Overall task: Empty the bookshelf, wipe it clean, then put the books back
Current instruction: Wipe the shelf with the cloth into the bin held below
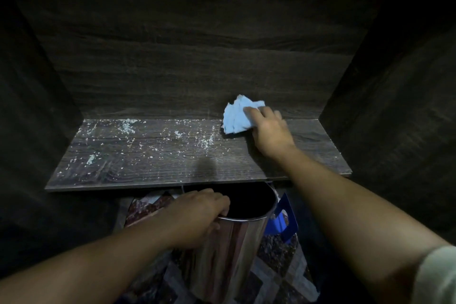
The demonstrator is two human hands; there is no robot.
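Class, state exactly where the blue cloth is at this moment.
In the head view the blue cloth sits right of centre on the shelf board, against the back panel, held by the right hand.

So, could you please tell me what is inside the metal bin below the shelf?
Only a dark interior shows in the metal bin, with the left hand gripping its rim. Its bottom is lost in shadow, so any contents cannot be told.
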